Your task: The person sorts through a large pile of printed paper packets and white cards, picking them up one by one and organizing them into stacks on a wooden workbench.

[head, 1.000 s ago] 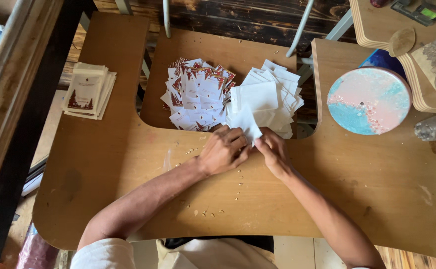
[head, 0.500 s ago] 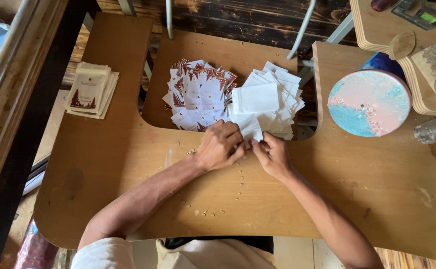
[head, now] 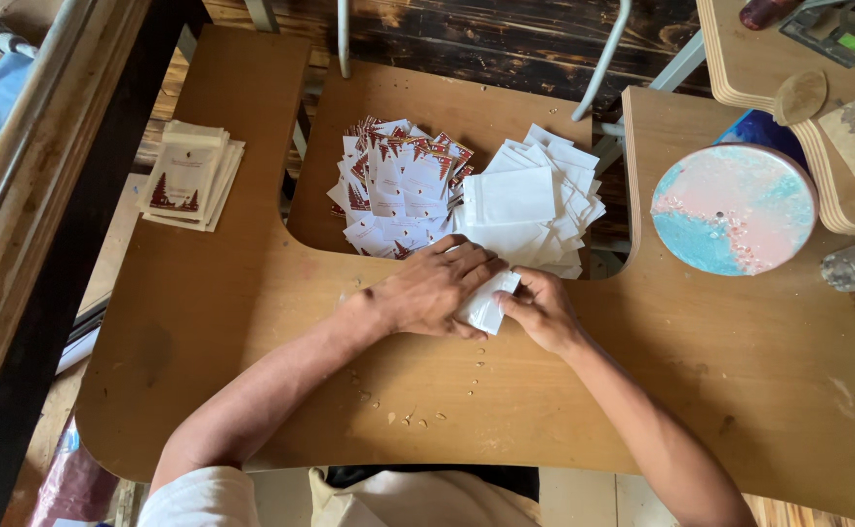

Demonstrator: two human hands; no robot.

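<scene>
A small white packet [head: 486, 303] lies on the counter [head: 252, 322] between both hands, long axis tilted; the left hand [head: 439, 291] presses it flat, the right hand [head: 537, 310] apparently pinches its edge.

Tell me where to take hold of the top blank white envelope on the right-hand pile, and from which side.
Probably its far right corner, coming from the right. The top blank white envelope lies flat and fully exposed on the white pile. Its left edge abuts the printed card pile, and the left hand and right hand, pinching a small white envelope, crowd the near side.
</scene>
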